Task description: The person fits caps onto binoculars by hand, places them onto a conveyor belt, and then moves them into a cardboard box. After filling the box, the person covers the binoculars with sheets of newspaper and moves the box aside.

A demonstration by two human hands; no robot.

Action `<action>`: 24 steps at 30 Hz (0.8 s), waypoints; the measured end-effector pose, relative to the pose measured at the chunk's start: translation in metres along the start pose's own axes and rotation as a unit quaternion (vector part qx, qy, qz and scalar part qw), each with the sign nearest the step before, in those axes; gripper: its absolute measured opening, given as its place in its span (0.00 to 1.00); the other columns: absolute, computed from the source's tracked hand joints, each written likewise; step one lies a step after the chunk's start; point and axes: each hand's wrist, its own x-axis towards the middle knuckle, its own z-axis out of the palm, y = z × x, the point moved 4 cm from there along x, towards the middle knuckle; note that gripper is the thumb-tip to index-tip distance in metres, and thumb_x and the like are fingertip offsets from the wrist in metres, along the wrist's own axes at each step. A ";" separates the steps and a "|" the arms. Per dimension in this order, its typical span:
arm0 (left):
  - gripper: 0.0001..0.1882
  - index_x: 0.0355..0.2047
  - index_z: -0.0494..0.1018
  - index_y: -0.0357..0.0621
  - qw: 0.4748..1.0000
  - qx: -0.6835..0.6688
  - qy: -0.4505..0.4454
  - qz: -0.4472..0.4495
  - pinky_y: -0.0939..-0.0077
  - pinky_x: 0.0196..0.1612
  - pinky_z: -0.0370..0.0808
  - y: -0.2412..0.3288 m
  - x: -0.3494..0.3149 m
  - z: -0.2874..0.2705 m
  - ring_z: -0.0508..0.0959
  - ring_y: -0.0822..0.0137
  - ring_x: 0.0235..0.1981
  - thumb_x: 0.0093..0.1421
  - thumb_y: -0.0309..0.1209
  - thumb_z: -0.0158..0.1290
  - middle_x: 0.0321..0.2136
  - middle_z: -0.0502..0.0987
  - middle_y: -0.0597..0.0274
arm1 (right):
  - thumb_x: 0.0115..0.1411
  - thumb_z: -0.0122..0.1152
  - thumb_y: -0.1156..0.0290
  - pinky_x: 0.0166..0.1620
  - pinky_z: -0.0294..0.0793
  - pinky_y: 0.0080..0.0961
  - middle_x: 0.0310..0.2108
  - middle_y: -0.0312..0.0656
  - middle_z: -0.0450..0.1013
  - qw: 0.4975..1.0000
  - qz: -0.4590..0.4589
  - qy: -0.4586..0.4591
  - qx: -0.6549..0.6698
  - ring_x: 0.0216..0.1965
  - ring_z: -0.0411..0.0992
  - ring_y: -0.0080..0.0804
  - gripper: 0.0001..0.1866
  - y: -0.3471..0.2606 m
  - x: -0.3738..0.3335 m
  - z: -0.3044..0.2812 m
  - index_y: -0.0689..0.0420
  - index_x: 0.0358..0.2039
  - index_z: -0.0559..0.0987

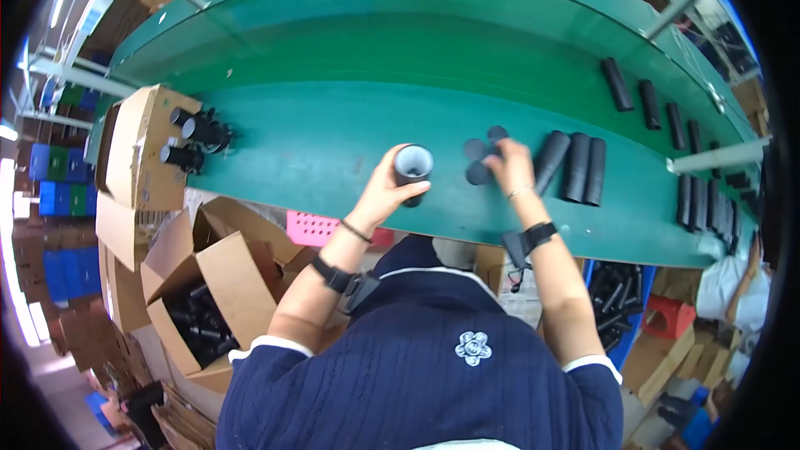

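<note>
Upright in my left hand point(386, 190) is a black tube point(414, 168), gripped round its side. Its open top faces me and shows a pale inside. Several flat black discs point(475, 149) lie close together on the green table, to the right of the tube. My right hand point(512, 168) is at their right edge, its fingers and thumb bent together on a dark disc point(497, 133), partly hidden by the fingertips. Just right of that hand, black tubes point(575, 168) lie side by side on the table.
The green table point(300, 142) has a raised back ledge, where more black tubes point(617, 85) lie at the right. At the left, tubes with fittings point(200, 133) lie beside a carton point(154, 150). Below are an open carton of black parts point(200, 317) and a blue bin point(621, 292). Another person point(742, 287) is at far right.
</note>
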 end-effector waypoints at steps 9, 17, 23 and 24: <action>0.35 0.57 0.58 0.41 0.976 -0.185 -0.075 -0.082 0.70 0.56 0.65 -0.018 0.051 -0.051 0.68 0.68 0.52 0.50 0.20 0.61 0.49 0.68 0.62 | 0.55 0.61 0.62 0.47 0.72 0.41 0.39 0.52 0.75 0.931 0.334 -0.102 -0.106 0.44 0.72 0.51 0.12 0.089 0.060 0.044 0.55 0.35 0.78; 0.36 0.55 0.61 0.40 0.987 -0.082 -0.097 -0.095 0.73 0.51 0.69 -0.026 0.064 -0.066 0.72 0.70 0.47 0.46 0.22 0.65 0.44 0.72 0.63 | 0.58 0.58 0.77 0.31 0.73 0.18 0.26 0.39 0.76 0.907 0.220 0.045 0.357 0.27 0.73 0.20 0.09 0.014 0.057 0.027 0.62 0.40 0.77; 0.39 0.57 0.61 0.44 0.959 -0.086 -0.259 -0.081 0.73 0.52 0.68 0.006 0.067 -0.033 0.68 0.71 0.51 0.45 0.24 0.66 0.49 0.68 0.66 | 0.58 0.59 0.79 0.28 0.69 0.12 0.28 0.34 0.75 0.878 0.187 0.017 0.439 0.25 0.70 0.15 0.08 -0.098 0.054 0.007 0.63 0.39 0.77; 0.39 0.57 0.61 0.44 0.959 -0.088 -0.257 -0.082 0.73 0.52 0.68 0.008 0.068 -0.034 0.68 0.71 0.51 0.45 0.24 0.66 0.49 0.68 0.66 | 0.58 0.59 0.77 0.31 0.69 0.13 0.30 0.34 0.75 0.868 0.183 -0.009 0.462 0.28 0.70 0.16 0.11 -0.098 0.055 0.008 0.63 0.42 0.76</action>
